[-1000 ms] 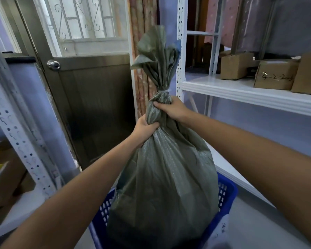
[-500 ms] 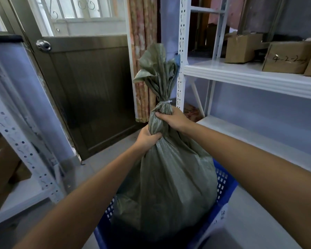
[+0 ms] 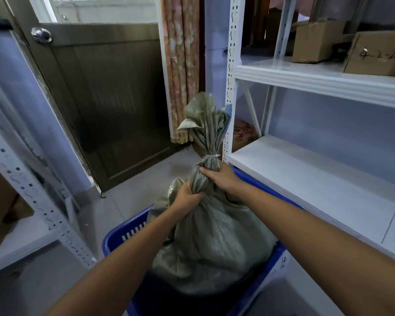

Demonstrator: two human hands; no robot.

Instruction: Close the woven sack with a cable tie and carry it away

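**Tied sack gripped by the neck over a blue basket**

The woven sack point(image 3: 214, 242) is dull grey-green, its plastic weave catching a faint sheen. The body bulges and creases, and its lower part sits inside the blue plastic basket point(image 3: 123, 236) on the floor. The neck is bunched into a tight twist, cinched by a white cable tie point(image 3: 211, 156); above it the loose mouth fans out in crumpled folds.

The right hand point(image 3: 221, 177) wraps the neck just under the tie, fingers curled tight around the fabric. The left hand point(image 3: 187, 198) clenches the gathered cloth lower down, fingers closed on it. White shelving point(image 3: 317, 179) stands just to the right.
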